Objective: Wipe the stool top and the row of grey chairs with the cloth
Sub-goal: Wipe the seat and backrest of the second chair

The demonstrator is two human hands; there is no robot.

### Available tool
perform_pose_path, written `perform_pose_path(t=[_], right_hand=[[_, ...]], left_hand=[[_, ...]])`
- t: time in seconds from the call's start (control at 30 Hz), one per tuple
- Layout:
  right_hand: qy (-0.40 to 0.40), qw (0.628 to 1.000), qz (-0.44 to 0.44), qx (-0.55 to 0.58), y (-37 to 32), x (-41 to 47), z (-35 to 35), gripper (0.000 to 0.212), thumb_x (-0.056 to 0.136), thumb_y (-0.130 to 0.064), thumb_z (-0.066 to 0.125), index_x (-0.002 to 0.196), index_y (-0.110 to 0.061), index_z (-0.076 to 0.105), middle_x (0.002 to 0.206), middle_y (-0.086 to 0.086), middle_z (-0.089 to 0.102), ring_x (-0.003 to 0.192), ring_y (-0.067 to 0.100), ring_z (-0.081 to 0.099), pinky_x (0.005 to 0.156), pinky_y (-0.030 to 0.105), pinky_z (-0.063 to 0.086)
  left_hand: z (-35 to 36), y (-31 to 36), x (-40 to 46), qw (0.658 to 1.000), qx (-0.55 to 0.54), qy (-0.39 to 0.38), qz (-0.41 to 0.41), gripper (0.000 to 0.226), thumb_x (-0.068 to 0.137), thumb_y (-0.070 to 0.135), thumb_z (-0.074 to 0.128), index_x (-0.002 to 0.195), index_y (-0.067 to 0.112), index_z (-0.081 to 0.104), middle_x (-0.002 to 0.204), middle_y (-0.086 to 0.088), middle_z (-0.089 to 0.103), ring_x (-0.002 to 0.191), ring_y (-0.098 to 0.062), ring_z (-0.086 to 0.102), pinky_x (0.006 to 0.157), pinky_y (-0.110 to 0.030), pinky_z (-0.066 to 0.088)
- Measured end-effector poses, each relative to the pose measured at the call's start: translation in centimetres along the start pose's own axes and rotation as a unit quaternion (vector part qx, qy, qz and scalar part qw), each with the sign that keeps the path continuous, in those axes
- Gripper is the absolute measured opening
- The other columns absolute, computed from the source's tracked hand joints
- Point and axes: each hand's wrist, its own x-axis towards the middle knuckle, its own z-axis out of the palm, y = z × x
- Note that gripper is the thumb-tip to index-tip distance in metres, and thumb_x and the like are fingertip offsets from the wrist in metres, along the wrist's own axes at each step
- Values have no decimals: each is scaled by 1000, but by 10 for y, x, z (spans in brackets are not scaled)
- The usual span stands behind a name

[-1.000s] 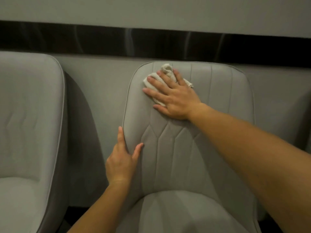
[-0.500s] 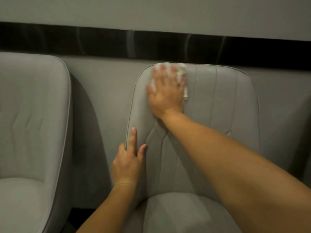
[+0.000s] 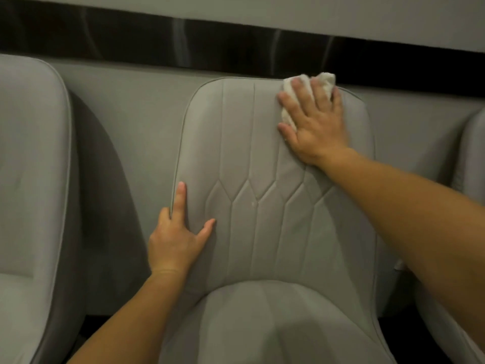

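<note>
A person is leaning over a grey upholstered chair [image 3: 265, 185], seen from above through a head-worn camera. The right hand [image 3: 315, 124] is lying flat with its fingers spread, pressing a small off-white cloth [image 3: 304, 82] against the upper right corner of the chair's quilted backrest. The cloth is bunching under the palm and poking out past the fingertips over the top edge. The left hand [image 3: 178, 237] is bracing the backrest's left edge, index finger straight along the piping, thumb splayed on the front face (the other fingers are wrapping behind, out of sight). Another grey chair [image 3: 31, 164] is standing to the left, and the edge of a third [image 3: 472, 153] is showing at the right.

The cloth looks light, limp and soft, likely to crumple and slip, so a broad flat palm over its middle is probably holding it best. The padded upholstery looks smooth and yielding.
</note>
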Motion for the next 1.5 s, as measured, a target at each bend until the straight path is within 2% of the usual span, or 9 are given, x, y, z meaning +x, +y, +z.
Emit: perform_pose_path(t=[0.17,0.23,0.43,0.6,0.8,0.9,1.07,1.3,1.5], right_hand=[[36,964,246,92,-44,-5,3,63,100,-59,20,158,-34,18,168,-1,9,154,29,1,120,61,1],[55,951,275,132,-75,-6,7,64,100,-55,24,158,-31,24,168,0,11,154,31,2,119,63,3],[46,989,38,139,-144,-96,44,62,99,-45,40,157,-26,28,167,3,18,154,30,8,121,58,9],[-16,995,-67,66,-159,-197,83,69,100,-49,43,160,-27,17,169,1,0,154,31,1,122,56,-3],[8,993,-37,114,-164,-158,62,59,99,-47,43,155,-30,33,164,1,23,152,32,17,119,62,12],[55,989,0,135,-154,-64,34,60,100,-49,40,156,-29,31,165,2,24,153,32,16,119,60,5],[68,975,68,198,-174,36,-2,64,101,-57,19,157,-29,27,166,-1,22,154,27,9,121,57,-2],[59,975,16,214,-201,-93,43,61,101,-46,39,157,-25,28,166,4,20,154,32,9,122,58,4],[27,980,-15,195,-222,-177,75,65,100,-48,38,158,-27,17,166,2,10,154,32,6,121,60,4]], left_hand=[[2,-6,-2,1000,-7,-23,3,115,65,72,69,147,56,-10,93,2,36,75,-37,57,63,-42,47],[3,-6,-1,1000,-14,-19,3,113,67,72,69,148,55,-9,93,2,37,73,-35,55,63,-41,46],[3,-8,-3,999,-28,-12,19,94,79,73,51,144,57,-14,100,-10,47,79,-39,56,67,-46,47],[3,-7,-5,999,-21,-5,30,77,88,69,32,146,50,-14,100,-12,47,77,-39,55,64,-45,45],[6,-4,-5,1000,-5,10,29,79,92,58,44,152,42,-4,97,-13,48,72,-38,54,60,-46,48],[7,-3,-5,999,-5,15,37,77,93,51,49,154,38,2,97,-15,49,70,-38,54,60,-49,49],[3,-5,-7,998,-28,14,49,78,97,44,47,149,48,-11,98,-11,47,71,-35,52,63,-50,50],[0,-7,-8,996,-47,14,71,67,92,58,24,150,44,-6,101,-12,50,71,-33,53,62,-48,49],[5,-5,-12,997,-45,25,49,62,96,53,19,152,43,-3,100,-6,49,68,-20,47,61,-35,36]])
